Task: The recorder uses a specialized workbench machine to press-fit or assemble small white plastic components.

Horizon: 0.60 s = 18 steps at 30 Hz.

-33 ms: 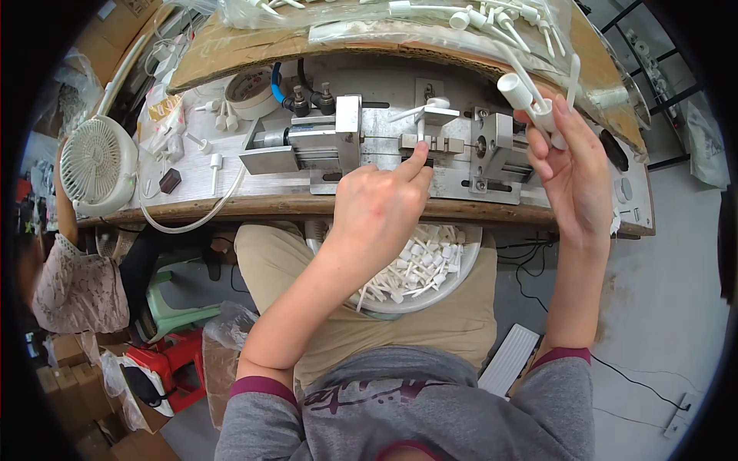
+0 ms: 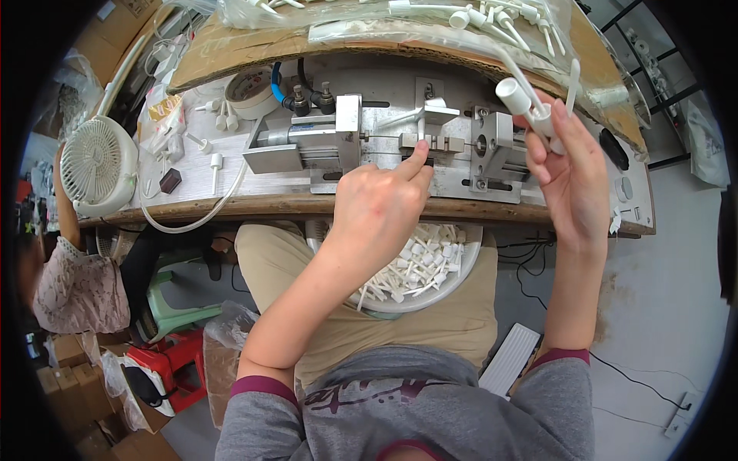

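My left hand (image 2: pixel 380 203) reaches to the metal fixture in the middle of the bench. Its index finger is stretched out, the tip pressed against a white plastic part with a thin stem (image 2: pixel 397 119) at the small slotted metal block (image 2: pixel 455 144). The other fingers are curled under; the thumb is hidden. Raised at the right of the fixture, my right hand (image 2: pixel 578 165) is closed round several white plastic capped stems (image 2: pixel 513 95), which stick up past the fingers. On my lap sits a white basin (image 2: pixel 470 269) heaped with small white plastic pieces (image 2: pixel 415 265).
An air cylinder unit (image 2: pixel 307 138) and a right-hand metal block (image 2: pixel 500 146) flank the fixture. Cardboard (image 2: pixel 231 61) bearing more white parts lies behind. A tape roll (image 2: pixel 252 94) and white fan (image 2: pixel 98 165) stand left; another person (image 2: pixel 84 284) is beyond.
The white part at the fixture has shifted slightly, its stem now reaching farther left. My right hand and its capped stems have tilted a little; my left hand has barely moved.
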Each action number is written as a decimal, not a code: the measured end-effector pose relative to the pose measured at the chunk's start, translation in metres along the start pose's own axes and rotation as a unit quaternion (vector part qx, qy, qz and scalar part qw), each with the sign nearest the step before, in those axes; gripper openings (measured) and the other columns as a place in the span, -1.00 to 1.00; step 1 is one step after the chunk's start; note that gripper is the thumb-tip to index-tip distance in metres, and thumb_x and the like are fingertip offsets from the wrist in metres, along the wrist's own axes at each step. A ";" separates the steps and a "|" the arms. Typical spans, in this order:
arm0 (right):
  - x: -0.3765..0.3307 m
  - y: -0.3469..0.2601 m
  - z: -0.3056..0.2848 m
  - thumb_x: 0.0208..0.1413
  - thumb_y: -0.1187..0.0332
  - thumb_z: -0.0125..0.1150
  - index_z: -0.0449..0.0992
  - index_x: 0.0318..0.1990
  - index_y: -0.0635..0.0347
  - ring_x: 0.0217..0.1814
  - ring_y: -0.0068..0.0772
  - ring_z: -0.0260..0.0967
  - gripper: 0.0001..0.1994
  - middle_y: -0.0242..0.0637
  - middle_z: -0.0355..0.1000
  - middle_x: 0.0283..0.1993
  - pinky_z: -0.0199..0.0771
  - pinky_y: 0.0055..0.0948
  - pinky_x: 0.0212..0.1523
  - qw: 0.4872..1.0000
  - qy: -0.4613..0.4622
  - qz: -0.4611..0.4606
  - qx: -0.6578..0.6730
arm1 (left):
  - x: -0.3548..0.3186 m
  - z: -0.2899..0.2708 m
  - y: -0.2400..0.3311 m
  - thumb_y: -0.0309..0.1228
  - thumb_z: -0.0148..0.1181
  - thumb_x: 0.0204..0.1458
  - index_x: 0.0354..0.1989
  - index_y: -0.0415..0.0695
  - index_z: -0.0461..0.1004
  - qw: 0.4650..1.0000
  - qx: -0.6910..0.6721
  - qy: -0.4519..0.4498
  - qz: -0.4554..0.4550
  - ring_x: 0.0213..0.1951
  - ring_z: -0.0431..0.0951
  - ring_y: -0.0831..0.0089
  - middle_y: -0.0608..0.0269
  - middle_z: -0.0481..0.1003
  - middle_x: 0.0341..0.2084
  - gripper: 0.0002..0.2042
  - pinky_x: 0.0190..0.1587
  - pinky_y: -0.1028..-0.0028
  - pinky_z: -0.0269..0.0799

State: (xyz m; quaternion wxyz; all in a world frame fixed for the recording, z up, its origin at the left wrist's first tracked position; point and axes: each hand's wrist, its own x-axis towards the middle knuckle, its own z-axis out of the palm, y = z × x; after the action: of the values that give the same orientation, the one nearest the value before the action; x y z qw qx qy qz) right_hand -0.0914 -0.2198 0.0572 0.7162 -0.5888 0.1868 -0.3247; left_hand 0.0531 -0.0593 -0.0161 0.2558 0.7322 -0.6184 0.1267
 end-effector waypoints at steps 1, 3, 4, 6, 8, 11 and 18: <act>-0.006 0.004 0.002 0.33 0.20 0.07 0.46 0.08 0.42 -0.43 -0.75 0.26 -0.60 -0.14 0.53 -0.17 0.26 -0.74 -0.51 1.000 0.013 0.001 -0.003 | -0.001 -0.001 0.000 -0.40 0.42 -0.21 -0.26 -0.11 0.63 1.000 -0.005 -0.001 -0.002 -0.54 0.57 0.35 0.28 0.60 -0.07 -0.73 -0.43 0.46 0.48; -0.018 0.011 0.006 0.33 0.19 0.07 0.47 0.07 0.41 -0.44 -0.76 0.26 -0.60 -0.16 0.53 -0.17 0.26 -0.74 -0.51 0.999 0.039 0.000 -0.014 | -0.001 -0.003 -0.001 -0.40 0.41 -0.17 -0.20 -0.13 0.62 0.999 -0.047 0.011 -0.007 -0.50 0.60 0.36 0.25 0.60 -0.07 -0.71 -0.40 0.47 0.51; -0.025 0.015 0.011 0.33 0.20 0.07 0.48 0.05 0.41 -0.43 -0.77 0.26 -0.61 -0.19 0.53 -0.17 0.26 -0.74 -0.52 0.997 0.066 -0.007 -0.036 | -0.002 -0.006 0.000 -0.41 0.40 -0.13 -0.16 -0.15 0.61 0.996 -0.083 0.022 -0.011 -0.48 0.61 0.39 0.23 0.60 -0.09 -0.70 -0.38 0.49 0.52; -0.039 0.026 0.019 0.33 0.22 0.09 0.51 0.03 0.35 -0.49 -0.77 0.23 -0.66 -0.35 0.46 -0.39 0.22 -0.75 -0.52 0.995 0.072 -0.012 -0.074 | -0.002 -0.014 0.006 -0.44 0.37 -0.05 -0.10 -0.21 0.59 0.964 -0.251 0.024 -0.080 -0.42 0.64 0.44 0.17 0.61 -0.12 -0.69 -0.34 0.51 0.55; -0.050 0.035 0.020 0.33 0.25 0.09 0.54 0.00 0.31 -0.54 -0.77 0.21 -0.70 -0.44 0.38 -0.51 0.19 -0.75 -0.53 0.994 0.041 0.008 -0.101 | -0.003 -0.026 0.016 -0.48 0.32 0.04 -0.04 -0.28 0.55 0.846 -0.492 0.003 -0.205 -0.36 0.65 0.48 0.11 0.61 -0.17 -0.70 -0.31 0.53 0.57; -0.061 0.041 0.026 0.31 0.35 0.09 0.55 -0.01 0.29 -0.51 -0.77 0.26 -0.76 -0.47 0.37 -0.50 0.22 -0.74 -0.54 0.993 -0.020 0.027 -0.112 | -0.005 -0.034 0.015 -0.49 0.31 0.08 -0.02 -0.31 0.54 0.655 -0.690 -0.080 -0.298 -0.34 0.60 0.58 0.19 0.59 -0.19 -0.71 -0.27 0.59 0.56; -0.056 0.050 0.015 0.33 0.34 0.07 0.52 0.06 0.30 -0.46 -0.79 0.27 -0.73 -0.31 0.53 -0.23 0.23 -0.76 -0.50 0.973 0.118 -0.075 -0.182 | -0.020 -0.037 0.014 -0.69 0.38 -0.11 -0.09 -0.32 0.56 0.862 -0.474 0.066 -0.166 -0.26 0.61 0.45 0.16 0.53 -0.27 -0.66 -0.24 0.53 0.61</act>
State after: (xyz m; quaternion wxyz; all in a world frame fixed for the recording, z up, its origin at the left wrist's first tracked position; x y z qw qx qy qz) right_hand -0.1091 -0.1659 0.0062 0.5435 -0.6794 0.2811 -0.4049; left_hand 0.0406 -0.0242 0.0080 0.6294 0.6042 -0.4551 -0.1782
